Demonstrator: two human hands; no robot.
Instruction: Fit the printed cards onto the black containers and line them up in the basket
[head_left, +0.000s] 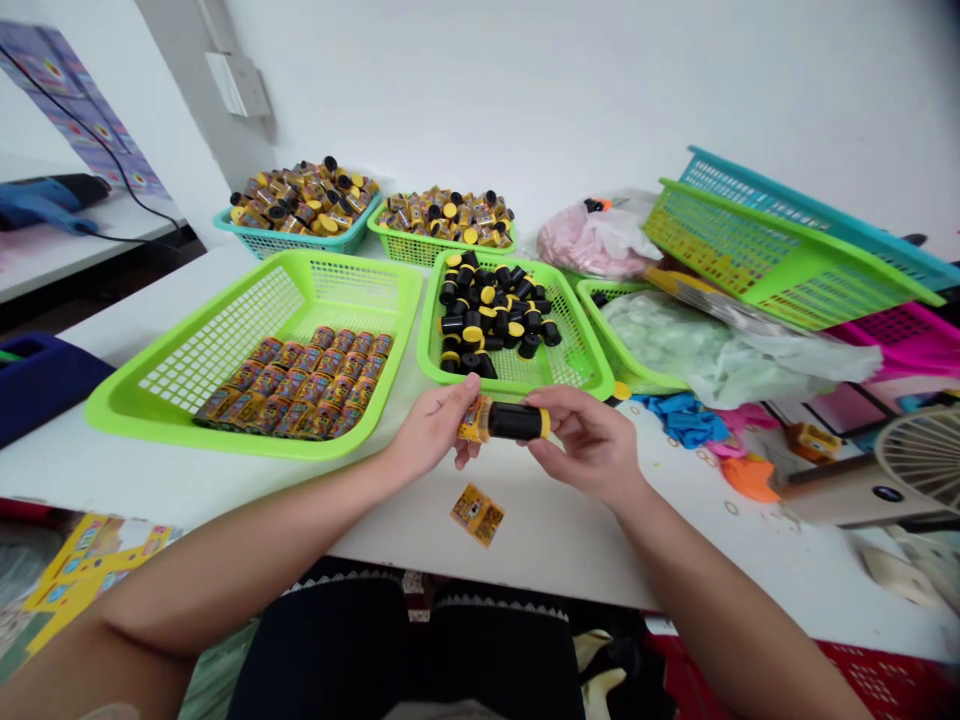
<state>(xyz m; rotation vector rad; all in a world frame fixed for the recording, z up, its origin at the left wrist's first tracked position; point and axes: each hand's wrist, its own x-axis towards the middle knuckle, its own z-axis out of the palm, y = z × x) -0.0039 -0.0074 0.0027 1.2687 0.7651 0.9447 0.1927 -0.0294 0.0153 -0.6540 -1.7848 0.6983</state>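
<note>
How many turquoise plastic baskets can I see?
2. One turquoise plastic basket stands at the back left; a second basket is tilted on the right. Others may be hidden.

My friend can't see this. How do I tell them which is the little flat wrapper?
Look along the white table to the left hand and right hand, with a black tube between them. Just below in the picture lies the yellow wrapper. Unlike the printed tubes in the big green basket, it's flat and by itself.

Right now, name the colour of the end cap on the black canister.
The end cap is yellow; head view.
</note>
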